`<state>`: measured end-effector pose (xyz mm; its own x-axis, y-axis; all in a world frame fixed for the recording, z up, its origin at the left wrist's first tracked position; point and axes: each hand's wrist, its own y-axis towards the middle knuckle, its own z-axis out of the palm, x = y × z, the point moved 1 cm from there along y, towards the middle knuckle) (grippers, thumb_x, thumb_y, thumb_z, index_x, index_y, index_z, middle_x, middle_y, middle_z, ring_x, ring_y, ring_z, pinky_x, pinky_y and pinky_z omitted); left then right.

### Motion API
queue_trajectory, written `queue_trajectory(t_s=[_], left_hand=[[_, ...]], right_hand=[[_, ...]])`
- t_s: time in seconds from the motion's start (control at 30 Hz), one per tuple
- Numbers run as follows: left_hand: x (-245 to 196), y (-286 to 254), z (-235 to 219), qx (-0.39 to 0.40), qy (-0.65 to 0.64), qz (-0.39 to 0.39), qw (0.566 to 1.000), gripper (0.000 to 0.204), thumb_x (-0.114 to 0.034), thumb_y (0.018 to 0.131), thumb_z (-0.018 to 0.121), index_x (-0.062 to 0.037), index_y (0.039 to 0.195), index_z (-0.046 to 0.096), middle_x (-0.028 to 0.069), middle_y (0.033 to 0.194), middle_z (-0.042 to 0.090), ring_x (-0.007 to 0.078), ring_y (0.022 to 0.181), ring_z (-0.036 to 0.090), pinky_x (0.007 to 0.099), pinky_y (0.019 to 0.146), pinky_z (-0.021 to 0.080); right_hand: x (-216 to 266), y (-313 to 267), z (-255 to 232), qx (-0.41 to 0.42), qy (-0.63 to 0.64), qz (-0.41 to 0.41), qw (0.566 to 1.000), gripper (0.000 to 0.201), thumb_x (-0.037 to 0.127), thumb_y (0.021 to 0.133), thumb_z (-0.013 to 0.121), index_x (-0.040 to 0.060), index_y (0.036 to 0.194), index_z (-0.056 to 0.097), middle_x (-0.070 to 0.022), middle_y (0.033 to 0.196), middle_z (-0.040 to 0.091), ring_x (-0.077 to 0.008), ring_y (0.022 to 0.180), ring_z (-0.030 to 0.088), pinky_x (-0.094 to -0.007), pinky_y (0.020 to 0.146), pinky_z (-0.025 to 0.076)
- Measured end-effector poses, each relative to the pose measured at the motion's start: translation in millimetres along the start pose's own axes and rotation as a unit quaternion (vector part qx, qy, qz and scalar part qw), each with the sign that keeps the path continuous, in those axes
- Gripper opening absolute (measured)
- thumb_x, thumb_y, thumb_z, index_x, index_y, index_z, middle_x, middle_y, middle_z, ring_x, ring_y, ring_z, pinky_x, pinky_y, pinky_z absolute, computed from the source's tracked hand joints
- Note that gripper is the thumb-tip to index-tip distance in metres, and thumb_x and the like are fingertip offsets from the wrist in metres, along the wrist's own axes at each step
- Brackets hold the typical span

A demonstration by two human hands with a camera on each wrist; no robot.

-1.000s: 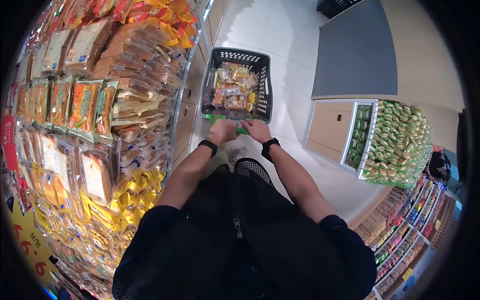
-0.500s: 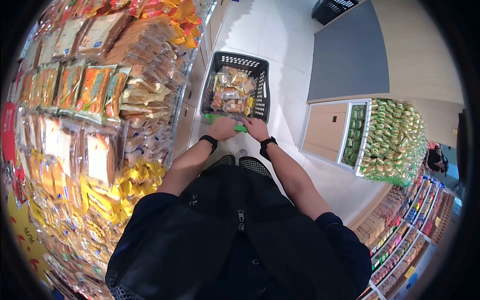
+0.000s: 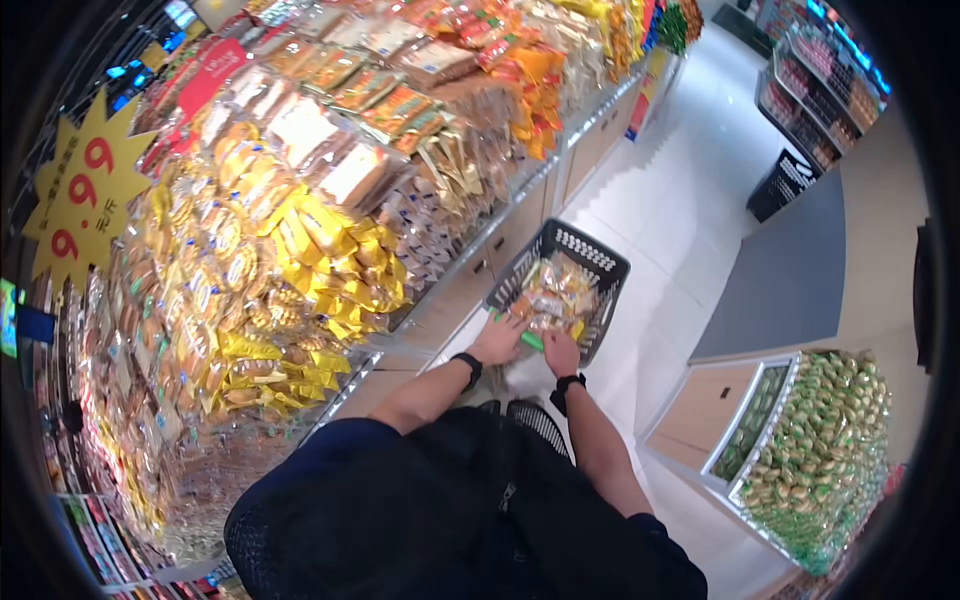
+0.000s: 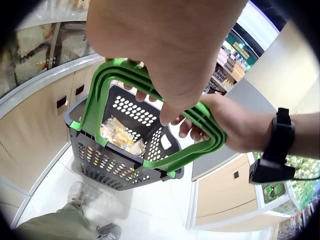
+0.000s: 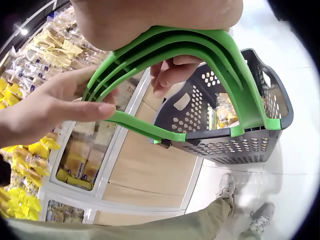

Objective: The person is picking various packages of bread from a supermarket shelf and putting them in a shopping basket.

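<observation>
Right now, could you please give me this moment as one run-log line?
left hand: grips green handle | right hand: grips same handle | basket: wrapped snacks inside | snack display: left of basket

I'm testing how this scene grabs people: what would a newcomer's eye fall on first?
Probably the yellow star-shaped sign with big red digits, at the head view's far left. Next, the shiny yellow packets heaped to its right. Then the green handle of the dark basket, gripped near the centre by left hand and right hand.
</observation>
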<state>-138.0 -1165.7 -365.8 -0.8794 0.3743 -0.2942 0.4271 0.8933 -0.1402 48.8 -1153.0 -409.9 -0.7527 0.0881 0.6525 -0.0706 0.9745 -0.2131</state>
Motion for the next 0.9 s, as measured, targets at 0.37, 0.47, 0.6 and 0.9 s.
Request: queue_trajectory(t_s=[0.37, 0.47, 0.6, 0.9], left_hand=[[-23, -124, 41, 0.073, -0.057, -0.047, 0.995, 0.049, -0.039, 0.079, 0.07, -0.0111, 0.118, 0.061, 0.0142, 0.11, 0.065, 0.0346, 0.112, 0.058, 0.053, 0.093, 0.039], [-27, -174, 51, 0.081, -0.069, -0.018, 0.994, 0.042, -0.036, 0.082, 0.066, -0.0082, 0.113, 0.061, 0.0178, 0.108, 0.065, 0.0381, 0.111, 0.058, 0.0557, 0.088, 0.041], [-25, -234, 66, 0.106, -0.098, 0.025, 0.989, 0.059, -0.041, 0.08, 0.069, -0.0055, 0.126, 0.057, 0.0185, 0.126, 0.06, 0.0368, 0.124, 0.053, 0.0577, 0.098, 0.039], [-60, -385, 87, 0.016, -0.088, 0.012, 0.996, 0.078, -0.039, 0.078, 0.073, -0.0051, 0.141, 0.042, 0.0148, 0.144, 0.045, 0.0342, 0.138, 0.037, 0.0635, 0.109, 0.029]], right_hand=[[21, -139, 32, 0.005, -0.015, -0.003, 1.0, 0.039, 0.041, 0.091, 0.052, 0.0085, 0.092, 0.074, -0.0203, 0.088, 0.07, -0.0419, 0.086, 0.067, -0.0511, 0.078, 0.053], [18, -184, 59, -0.018, -0.002, 0.007, 1.0, 0.04, 0.042, 0.091, 0.054, 0.0067, 0.094, 0.073, -0.0225, 0.088, 0.069, -0.0424, 0.087, 0.067, -0.0497, 0.079, 0.052], [15, -235, 87, -0.035, -0.039, 0.001, 0.999, 0.039, 0.041, 0.091, 0.052, 0.0096, 0.093, 0.074, -0.0196, 0.087, 0.071, -0.0407, 0.084, 0.068, -0.0512, 0.075, 0.054], [30, -364, 130, -0.053, -0.175, -0.081, 0.98, 0.054, 0.042, 0.103, 0.034, 0.0091, 0.091, 0.074, -0.0215, 0.082, 0.07, -0.0424, 0.077, 0.068, -0.0529, 0.069, 0.053]])
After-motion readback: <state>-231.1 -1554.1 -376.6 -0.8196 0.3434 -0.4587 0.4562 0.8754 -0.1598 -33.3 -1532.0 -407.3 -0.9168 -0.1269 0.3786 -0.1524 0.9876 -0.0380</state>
